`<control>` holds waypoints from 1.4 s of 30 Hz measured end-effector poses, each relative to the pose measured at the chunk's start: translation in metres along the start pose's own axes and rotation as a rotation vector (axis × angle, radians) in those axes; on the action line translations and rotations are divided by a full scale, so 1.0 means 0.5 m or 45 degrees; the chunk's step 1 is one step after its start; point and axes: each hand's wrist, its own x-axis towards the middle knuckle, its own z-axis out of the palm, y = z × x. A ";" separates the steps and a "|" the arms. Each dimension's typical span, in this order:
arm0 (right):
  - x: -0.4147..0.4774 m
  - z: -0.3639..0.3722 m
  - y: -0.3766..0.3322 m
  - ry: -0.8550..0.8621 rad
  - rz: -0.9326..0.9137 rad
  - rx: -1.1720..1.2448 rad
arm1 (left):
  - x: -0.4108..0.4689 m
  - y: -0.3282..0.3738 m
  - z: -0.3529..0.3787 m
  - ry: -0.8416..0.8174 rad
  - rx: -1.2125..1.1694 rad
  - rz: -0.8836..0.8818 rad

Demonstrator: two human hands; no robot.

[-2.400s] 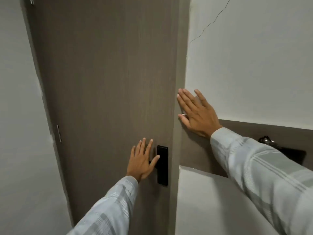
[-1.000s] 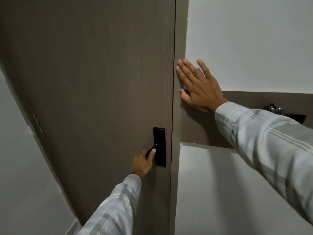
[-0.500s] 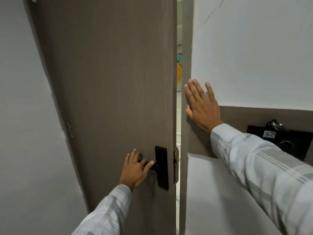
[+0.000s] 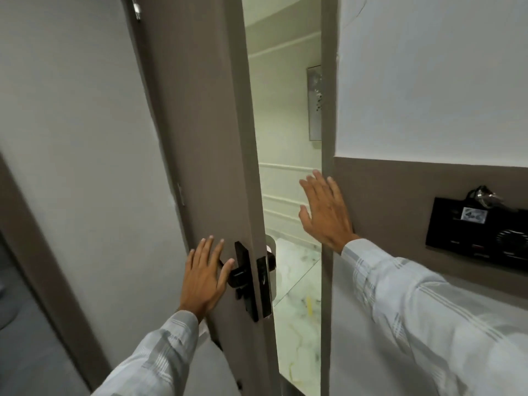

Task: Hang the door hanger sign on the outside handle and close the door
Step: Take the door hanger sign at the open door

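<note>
The brown door point(image 4: 200, 138) stands partly open towards me, with a gap to the frame point(image 4: 326, 110). My left hand point(image 4: 204, 278) lies flat over the black inside handle point(image 4: 238, 277), fingers straight and spread, thumb against the lever. My right hand point(image 4: 325, 210) hovers open in the gap beside the frame, touching nothing. A pale rounded thing point(image 4: 271, 252) shows past the door's edge at handle height; I cannot tell if it is the door hanger sign. The outside handle is hidden.
A black panel point(image 4: 474, 227) with keys point(image 4: 485, 195) above it hangs on the brown wall strip at right. Through the gap I see a marble floor point(image 4: 297, 310) and a framed picture point(image 4: 314, 104). White wall runs along the left.
The door has swung from shut to partly open towards me. My right hand has lifted off the frame. My left hand's fingers have straightened over the handle.
</note>
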 end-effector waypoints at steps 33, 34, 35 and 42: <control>-0.242 0.297 -0.237 -0.813 1.053 1.205 | -0.255 0.106 -0.056 -0.023 -0.193 0.190; -0.280 0.277 -0.210 -0.855 1.108 1.289 | -0.276 0.127 -0.029 -0.101 -0.295 0.123; -0.319 0.253 -0.181 -0.880 1.164 1.348 | -0.291 0.148 -0.004 -0.190 -0.388 0.042; -0.625 0.042 0.019 -0.691 1.592 1.440 | -0.336 0.389 0.136 -1.109 -1.217 -0.604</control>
